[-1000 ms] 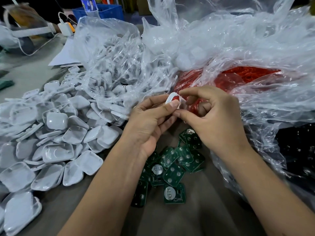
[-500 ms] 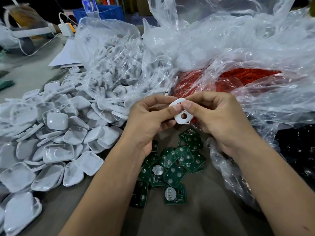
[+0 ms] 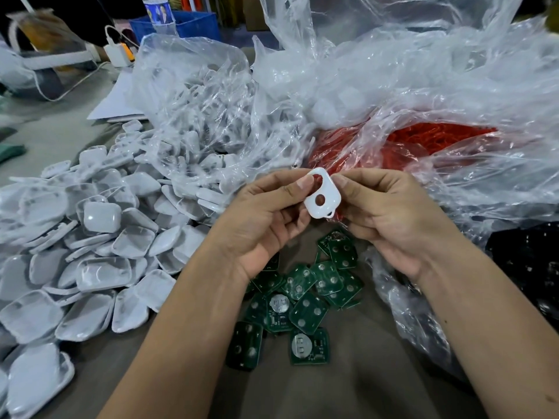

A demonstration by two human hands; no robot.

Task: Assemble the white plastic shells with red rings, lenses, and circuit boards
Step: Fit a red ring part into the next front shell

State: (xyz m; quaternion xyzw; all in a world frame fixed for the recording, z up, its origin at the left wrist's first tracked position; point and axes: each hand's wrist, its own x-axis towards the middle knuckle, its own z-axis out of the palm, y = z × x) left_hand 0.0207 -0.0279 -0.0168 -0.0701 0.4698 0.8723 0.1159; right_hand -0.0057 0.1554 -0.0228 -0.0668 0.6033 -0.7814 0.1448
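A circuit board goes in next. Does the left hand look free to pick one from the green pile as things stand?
Probably not yet: the left hand pinches the white shell together with the right hand. The green circuit boards lie uncovered just below, so the path is free once it lets go.

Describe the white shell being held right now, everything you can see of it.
The shell is a small, glossy white plastic piece, a rounded square with two round holes: one near its top edge, one near its middle. Red shows through both, though I cannot tell whether that is a ring or the red bag behind. A small tab sticks out at its lower right corner. It is held in the air, tilted, above the circuit boards. The left hand pinches its upper left edge, the right hand its upper right.
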